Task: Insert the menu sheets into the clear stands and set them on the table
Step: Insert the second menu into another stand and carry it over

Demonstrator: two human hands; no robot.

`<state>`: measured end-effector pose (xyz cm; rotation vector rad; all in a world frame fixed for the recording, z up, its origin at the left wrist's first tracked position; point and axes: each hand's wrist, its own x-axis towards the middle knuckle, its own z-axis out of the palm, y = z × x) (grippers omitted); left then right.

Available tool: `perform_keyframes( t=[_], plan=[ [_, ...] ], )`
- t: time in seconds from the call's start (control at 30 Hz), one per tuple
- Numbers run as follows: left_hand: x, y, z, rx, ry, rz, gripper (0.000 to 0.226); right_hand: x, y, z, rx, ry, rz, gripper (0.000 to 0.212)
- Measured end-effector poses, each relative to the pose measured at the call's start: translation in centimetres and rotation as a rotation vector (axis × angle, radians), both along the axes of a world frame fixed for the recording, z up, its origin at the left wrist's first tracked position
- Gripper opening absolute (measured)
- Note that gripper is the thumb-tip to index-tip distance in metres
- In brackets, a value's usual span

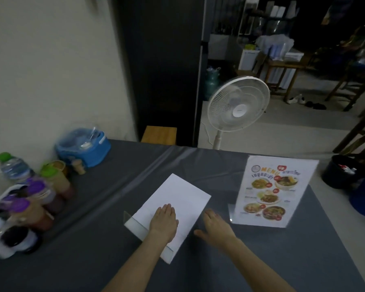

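Note:
A clear stand [139, 225] lies flat on the grey table [261, 260] with a white sheet [177, 194] on it, blank side up. My left hand [163, 223] rests palm down on the sheet, fingers together and flat. Just to the right of the sheet's edge, my right hand [216, 227] hovers over or rests on the table with fingers spread, holding nothing. To the right stands a second clear stand with a printed menu sheet [272, 192] inside it, upright and facing me.
Sauce bottles [40, 197], a water bottle [14, 167] and a blue cutlery box [83, 147] crowd the table's left side by the wall. A white fan [237, 104] stands beyond the far edge. A black bucket [343, 170] sits on the floor at right.

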<state>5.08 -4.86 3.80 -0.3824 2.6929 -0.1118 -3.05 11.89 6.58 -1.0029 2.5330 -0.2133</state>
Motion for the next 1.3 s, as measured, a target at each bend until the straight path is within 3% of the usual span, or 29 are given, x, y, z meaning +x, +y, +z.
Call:
perform_keyframes(
  t=[0.37,0.73,0.9,1.07,1.23,1.3],
  plan=[
    [0.6,-5.1,-0.7,0.019,0.034,0.231,0.057,-2.7,-4.3,-0.5,0.026,-0.116,0.026,0.079],
    [-1.4,-7.9,-1.5,-0.041,-0.038,0.195,0.056,-5.2,-5.2,-3.7,0.009,-0.227,-0.024,0.077],
    [-2.8,-9.8,-2.0,0.009,-0.045,0.196,0.057,-5.4,-4.9,-4.8,-0.007,-0.305,-0.137,0.077],
    [-4.2,-11.3,-3.5,0.011,-0.083,0.045,0.052,-4.5,-5.0,-5.6,-0.093,-0.346,-0.319,0.075],
    [-4.7,-12.1,-3.9,0.036,-0.113,-0.042,0.044,-3.3,-5.7,-5.9,-0.233,-0.330,-0.536,0.064],
    [-4.5,-12.0,-4.1,0.079,-0.051,-0.035,0.038,-3.0,-5.9,-6.1,-0.288,-0.312,-0.614,0.048]
  ],
)
